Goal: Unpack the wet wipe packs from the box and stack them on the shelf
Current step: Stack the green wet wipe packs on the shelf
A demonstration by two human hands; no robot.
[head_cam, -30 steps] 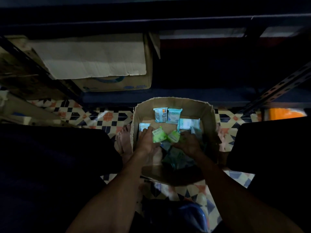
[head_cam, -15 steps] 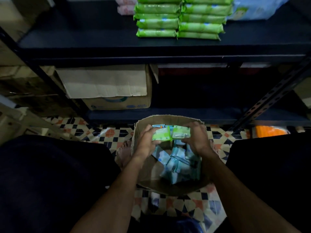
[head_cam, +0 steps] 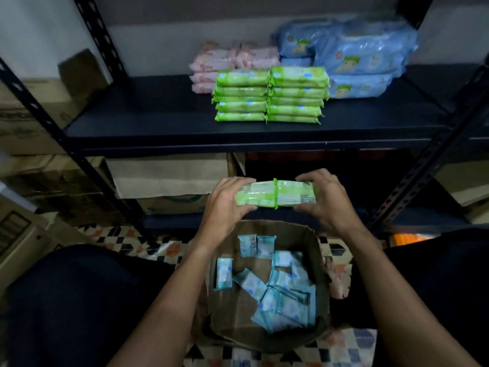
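Green wet wipe packs (head_cam: pixel 275 194) are held side by side above the open cardboard box (head_cam: pixel 318 250), below the shelf edge. My left hand (head_cam: pixel 226 205) grips their left end and my right hand (head_cam: pixel 324 200) grips their right end. Several small pale blue packs (head_cam: pixel 280 290) lie loose inside the box. On the dark shelf (head_cam: pixel 158 123) stand two neat stacks of green packs (head_cam: pixel 270 95).
Pink packs (head_cam: pixel 225 64) and large blue packs (head_cam: pixel 357 56) sit behind the green stacks. Black perforated shelf posts (head_cam: pixel 420 181) rise left and right. A cardboard carton (head_cam: pixel 169 181) fills the lower shelf. My dark-clothed knees flank the box on a patterned tile floor.
Both hands have lifted the green packs out of the box and up toward the shelf. The view has tilted up, so the shelf stacks now show.
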